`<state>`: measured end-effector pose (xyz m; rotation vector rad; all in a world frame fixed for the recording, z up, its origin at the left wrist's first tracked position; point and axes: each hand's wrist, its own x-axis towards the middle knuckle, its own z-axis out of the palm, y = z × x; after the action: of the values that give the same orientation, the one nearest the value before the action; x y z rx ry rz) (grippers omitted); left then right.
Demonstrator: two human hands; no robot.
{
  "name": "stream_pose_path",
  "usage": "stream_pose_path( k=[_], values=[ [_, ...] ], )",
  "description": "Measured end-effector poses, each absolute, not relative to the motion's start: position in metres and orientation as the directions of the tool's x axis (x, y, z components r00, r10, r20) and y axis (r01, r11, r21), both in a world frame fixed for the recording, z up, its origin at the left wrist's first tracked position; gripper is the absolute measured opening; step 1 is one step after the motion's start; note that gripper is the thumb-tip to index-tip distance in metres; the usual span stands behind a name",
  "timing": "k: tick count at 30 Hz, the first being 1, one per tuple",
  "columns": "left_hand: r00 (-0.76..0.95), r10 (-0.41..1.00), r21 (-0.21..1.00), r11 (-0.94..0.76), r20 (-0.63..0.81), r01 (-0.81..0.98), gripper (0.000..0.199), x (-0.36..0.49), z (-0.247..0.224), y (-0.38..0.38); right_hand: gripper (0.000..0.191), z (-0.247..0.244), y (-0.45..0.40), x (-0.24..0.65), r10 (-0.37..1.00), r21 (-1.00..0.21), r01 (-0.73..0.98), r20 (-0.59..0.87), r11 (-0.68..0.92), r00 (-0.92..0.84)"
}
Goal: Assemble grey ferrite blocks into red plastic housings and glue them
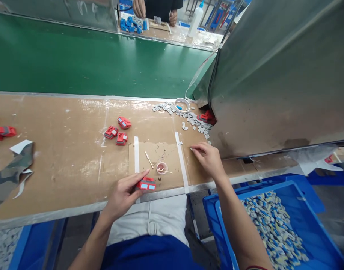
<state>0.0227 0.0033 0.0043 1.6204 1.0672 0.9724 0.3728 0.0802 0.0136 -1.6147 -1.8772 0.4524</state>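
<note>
My left hand [121,192] grips a red toy car body [146,183] with two light blue windows, at the table's front edge. To its right, my right hand [210,159] is pinched just above the table, a tiny pale piece [191,149] showing at the fingertips. Between the hands stands a small clear cup [162,168] of reddish liquid with a thin stick across it. Near the cup lies a white stick [149,160]. Small flat grey pieces [193,120] are scattered beyond my right hand.
Three red toy bodies [121,138] lie left of centre. A tape roll [182,105] rests among the grey pieces. Beyond is a green conveyor belt [98,62], with a co-worker's hand [139,8] across it. A metal housing [273,86] bounds the right; a blue crate [298,191] stands below.
</note>
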Motion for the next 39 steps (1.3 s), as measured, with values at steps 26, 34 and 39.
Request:
stream_pose_path(
  k=[26,34,39],
  values=[
    [0.375,0.911,0.978,0.204,-0.172,-0.047,0.038,0.020,0.007,-0.002,0.016,0.052,-0.012,0.245,0.980,-0.985,0.163,-0.085,-0.055,-0.180],
    [0.390,0.915,0.994,0.082,-0.102,0.066,0.034,0.017,0.001,-0.003,0.020,0.043,-0.012,0.239,0.950,-0.978,0.130,-0.190,-0.161,-0.247],
    [0.386,0.921,0.988,-0.007,-0.053,0.152,0.031,0.017,0.001,0.000,0.011,0.043,-0.014,0.237,0.965,-0.965,0.254,-0.118,-0.056,-0.234]
  ],
)
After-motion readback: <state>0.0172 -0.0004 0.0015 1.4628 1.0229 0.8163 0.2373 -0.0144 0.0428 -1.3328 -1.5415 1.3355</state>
